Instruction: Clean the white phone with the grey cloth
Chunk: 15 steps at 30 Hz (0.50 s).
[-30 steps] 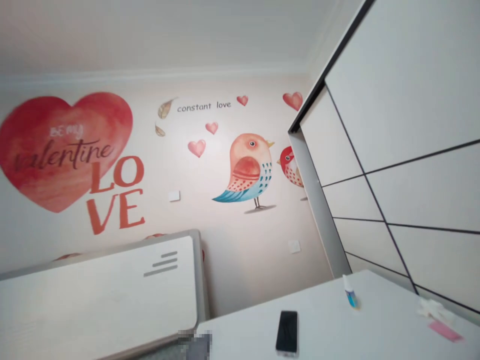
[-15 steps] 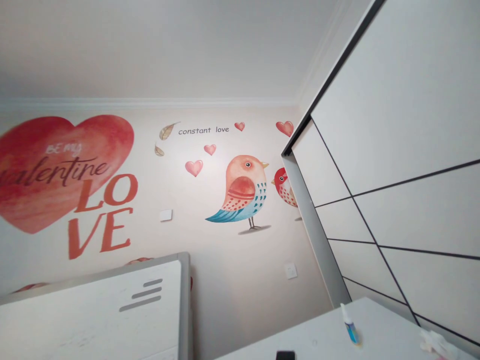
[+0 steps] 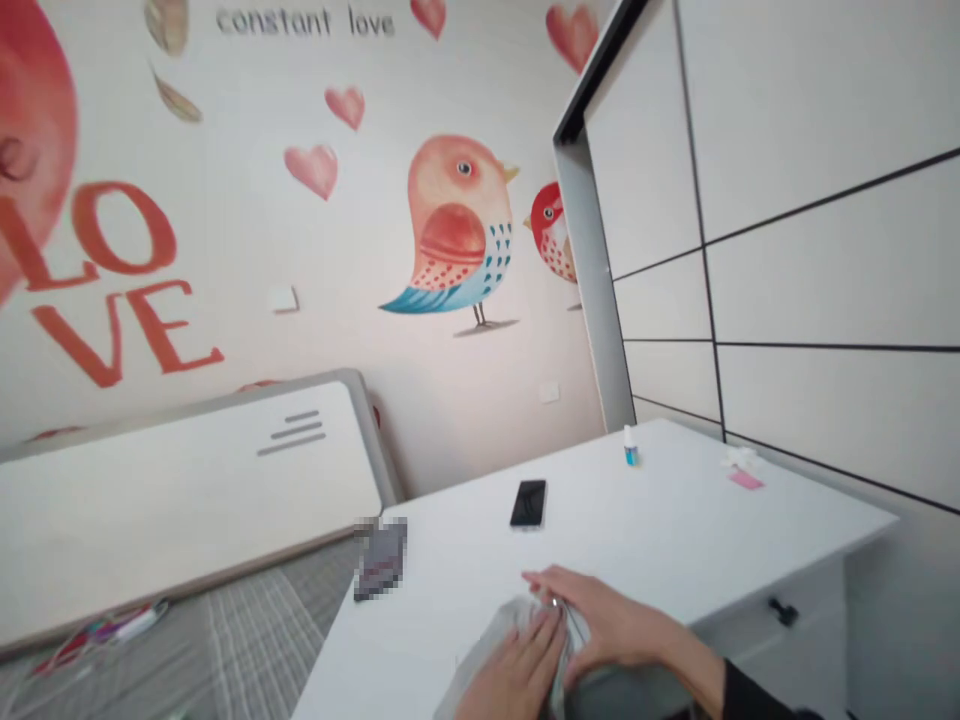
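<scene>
A pale grey piece of fabric point(image 3: 491, 632) is bunched at the near edge of the white table, its lower part cut off by the frame. My left hand point(image 3: 517, 668) lies over it, fingers together and curled onto the cloth. From the right, my right hand point(image 3: 611, 622) grips the folds, its index finger reaching past the left fingertips and its thumb lower down. A tiny shiny spot shows between the fingertips; what it is I cannot make out.
On the white table point(image 3: 450, 560) lie a black phone point(image 3: 529, 504), a small bottle point(image 3: 631, 447), white tissue with a pink piece point(image 3: 746, 480), and a blurred dark item point(image 3: 381, 560). A bed with a pale headboard point(image 3: 187, 500) stands left, a panelled wardrobe point(image 3: 825, 250) right.
My view has tipped downward, bringing the tabletop, the whole phone and the bed into sight. Both hands and the grey fabric now show; neither was visible before.
</scene>
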Motion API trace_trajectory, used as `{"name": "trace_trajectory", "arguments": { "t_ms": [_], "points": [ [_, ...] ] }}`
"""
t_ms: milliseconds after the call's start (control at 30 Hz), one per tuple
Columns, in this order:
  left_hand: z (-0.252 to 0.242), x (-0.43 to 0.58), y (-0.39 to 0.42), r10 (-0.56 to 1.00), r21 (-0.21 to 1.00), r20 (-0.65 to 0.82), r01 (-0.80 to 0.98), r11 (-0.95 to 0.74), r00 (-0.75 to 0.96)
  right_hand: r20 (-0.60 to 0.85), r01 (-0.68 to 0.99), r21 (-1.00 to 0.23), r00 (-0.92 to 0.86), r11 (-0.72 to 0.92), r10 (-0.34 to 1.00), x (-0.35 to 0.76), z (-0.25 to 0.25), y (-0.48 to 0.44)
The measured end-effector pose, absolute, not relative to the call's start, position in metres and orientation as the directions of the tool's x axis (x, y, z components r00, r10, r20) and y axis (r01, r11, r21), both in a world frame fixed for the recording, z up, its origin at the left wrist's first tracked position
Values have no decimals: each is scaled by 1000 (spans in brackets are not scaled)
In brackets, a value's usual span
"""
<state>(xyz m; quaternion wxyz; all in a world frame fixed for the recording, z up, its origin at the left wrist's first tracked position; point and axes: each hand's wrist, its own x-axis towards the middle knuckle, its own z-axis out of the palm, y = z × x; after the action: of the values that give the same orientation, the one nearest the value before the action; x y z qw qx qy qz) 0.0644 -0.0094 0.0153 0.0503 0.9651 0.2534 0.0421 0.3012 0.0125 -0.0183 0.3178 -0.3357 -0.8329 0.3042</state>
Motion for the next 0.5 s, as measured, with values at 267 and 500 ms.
{"name": "trace_trajectory", "arguments": {
  "t_ms": [267,500],
  "points": [
    [20,76,-2,470,309,38,437,-845,882,353,352,-696,-592,626,725,311,-12,10],
    [14,1,-25,560,196,90,537,-821,823,381,367,-641,-611,674,694,315,-19,14]
  ]
}}
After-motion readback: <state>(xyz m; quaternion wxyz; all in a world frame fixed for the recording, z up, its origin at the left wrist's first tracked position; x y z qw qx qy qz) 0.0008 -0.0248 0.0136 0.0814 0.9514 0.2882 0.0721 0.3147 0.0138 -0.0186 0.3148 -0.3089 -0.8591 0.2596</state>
